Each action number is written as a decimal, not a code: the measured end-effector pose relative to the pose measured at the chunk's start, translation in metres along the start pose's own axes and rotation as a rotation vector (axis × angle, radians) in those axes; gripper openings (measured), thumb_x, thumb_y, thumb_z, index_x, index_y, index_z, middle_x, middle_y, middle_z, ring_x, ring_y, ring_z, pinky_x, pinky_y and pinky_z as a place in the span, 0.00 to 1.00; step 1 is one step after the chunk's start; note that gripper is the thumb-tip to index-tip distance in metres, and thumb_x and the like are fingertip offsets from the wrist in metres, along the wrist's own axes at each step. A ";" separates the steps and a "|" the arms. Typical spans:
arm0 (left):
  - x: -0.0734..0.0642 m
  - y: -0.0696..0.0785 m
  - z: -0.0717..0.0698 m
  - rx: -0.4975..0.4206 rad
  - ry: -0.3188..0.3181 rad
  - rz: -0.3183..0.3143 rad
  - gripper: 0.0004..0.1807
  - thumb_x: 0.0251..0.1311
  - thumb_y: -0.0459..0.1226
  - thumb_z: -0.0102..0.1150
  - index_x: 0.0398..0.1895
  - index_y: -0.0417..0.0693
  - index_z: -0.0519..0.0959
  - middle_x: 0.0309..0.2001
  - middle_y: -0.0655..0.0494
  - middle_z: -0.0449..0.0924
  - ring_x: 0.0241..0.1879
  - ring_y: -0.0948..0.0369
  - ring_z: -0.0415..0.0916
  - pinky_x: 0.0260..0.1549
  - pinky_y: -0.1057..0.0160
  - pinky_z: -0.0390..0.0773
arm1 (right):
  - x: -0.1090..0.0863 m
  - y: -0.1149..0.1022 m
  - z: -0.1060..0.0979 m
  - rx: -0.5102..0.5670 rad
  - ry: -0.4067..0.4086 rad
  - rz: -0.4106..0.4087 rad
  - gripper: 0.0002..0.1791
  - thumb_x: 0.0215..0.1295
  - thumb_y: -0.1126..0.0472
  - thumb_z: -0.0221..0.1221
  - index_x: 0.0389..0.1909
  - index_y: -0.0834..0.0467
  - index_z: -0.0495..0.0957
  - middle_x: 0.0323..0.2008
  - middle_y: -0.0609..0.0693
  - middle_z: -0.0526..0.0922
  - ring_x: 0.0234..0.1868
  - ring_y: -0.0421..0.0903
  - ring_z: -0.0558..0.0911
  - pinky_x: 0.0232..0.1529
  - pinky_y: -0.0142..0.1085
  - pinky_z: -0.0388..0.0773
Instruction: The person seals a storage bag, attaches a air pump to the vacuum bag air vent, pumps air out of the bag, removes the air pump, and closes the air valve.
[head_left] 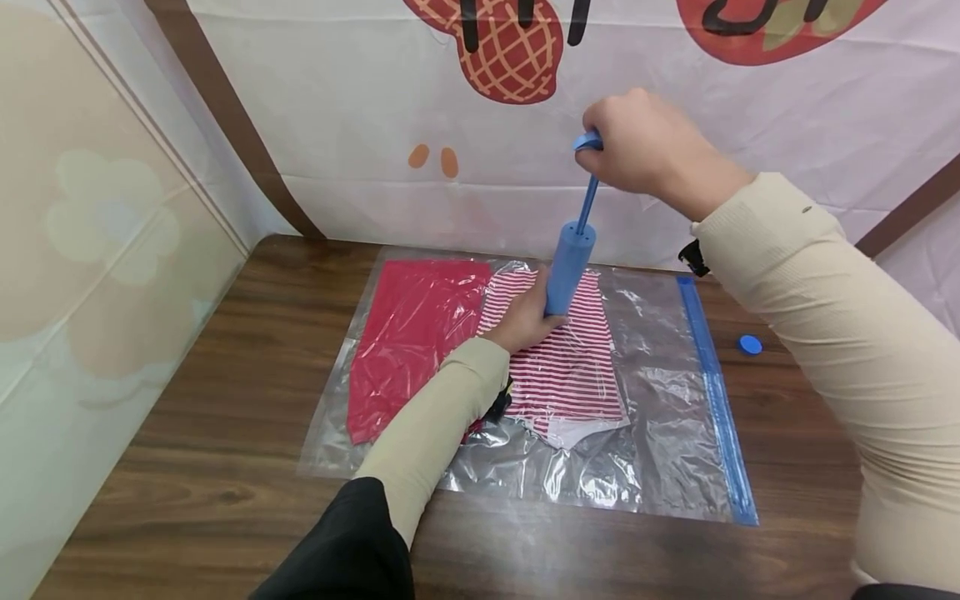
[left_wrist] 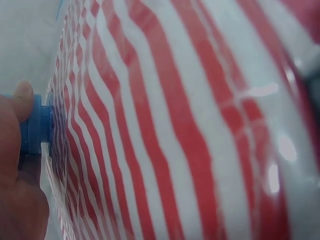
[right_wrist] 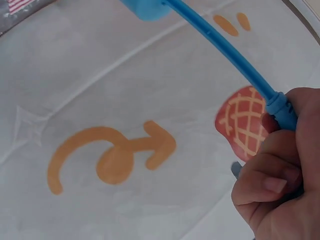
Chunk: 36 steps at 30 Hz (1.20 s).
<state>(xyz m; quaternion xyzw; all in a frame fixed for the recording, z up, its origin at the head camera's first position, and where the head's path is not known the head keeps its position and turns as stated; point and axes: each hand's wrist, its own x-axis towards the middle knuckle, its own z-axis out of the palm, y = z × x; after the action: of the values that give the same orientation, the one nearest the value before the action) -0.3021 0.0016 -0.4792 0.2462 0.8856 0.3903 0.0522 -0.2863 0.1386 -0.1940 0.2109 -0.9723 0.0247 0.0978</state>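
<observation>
A blue hand pump (head_left: 571,265) stands slightly tilted over a clear plastic storage bag (head_left: 656,400). My left hand (head_left: 525,321) grips the pump's lower end. In the left wrist view, the pump's narrow blue tip (left_wrist: 46,124) meets the bag over the striped cloth, and my left thumb lies along the barrel. My right hand (head_left: 637,142) is curled round the pump's handle (head_left: 588,142), raised above the barrel with the rod (head_left: 588,204) drawn out. Inside the bag lie a red folded garment (head_left: 420,333) and a red-and-white striped garment (head_left: 570,379).
A blue zip strip (head_left: 716,400) runs along the bag's right edge. To its right, a small round blue cap (head_left: 750,344) lies on the brown wooden table (head_left: 225,467). Printed cloth (head_left: 337,108) hangs behind the table, and another patterned sheet (head_left: 97,250) borders its left side.
</observation>
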 end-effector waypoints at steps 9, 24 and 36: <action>0.002 0.007 -0.002 0.006 -0.020 -0.056 0.45 0.67 0.41 0.66 0.76 0.53 0.45 0.71 0.44 0.67 0.72 0.48 0.66 0.70 0.46 0.64 | 0.005 0.001 -0.025 -0.004 0.019 0.051 0.18 0.75 0.56 0.53 0.41 0.68 0.81 0.32 0.62 0.78 0.32 0.55 0.75 0.36 0.45 0.77; 0.004 0.008 0.001 -0.020 -0.031 -0.077 0.46 0.67 0.41 0.66 0.77 0.53 0.45 0.72 0.44 0.66 0.72 0.47 0.65 0.70 0.44 0.64 | 0.007 0.000 -0.058 -0.012 0.033 0.097 0.19 0.74 0.54 0.53 0.39 0.68 0.80 0.27 0.60 0.77 0.32 0.54 0.74 0.33 0.43 0.74; 0.004 0.003 0.000 -0.029 -0.027 -0.064 0.48 0.67 0.41 0.66 0.79 0.50 0.43 0.71 0.43 0.67 0.71 0.47 0.66 0.70 0.45 0.64 | 0.007 0.002 -0.057 -0.001 0.078 0.100 0.22 0.75 0.53 0.52 0.43 0.70 0.81 0.32 0.63 0.79 0.36 0.55 0.73 0.35 0.43 0.74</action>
<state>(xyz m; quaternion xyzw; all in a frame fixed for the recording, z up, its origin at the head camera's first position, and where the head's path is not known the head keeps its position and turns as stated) -0.3041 0.0051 -0.4769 0.2224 0.8865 0.3978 0.0801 -0.2827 0.1427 -0.1373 0.1607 -0.9771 0.0375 0.1342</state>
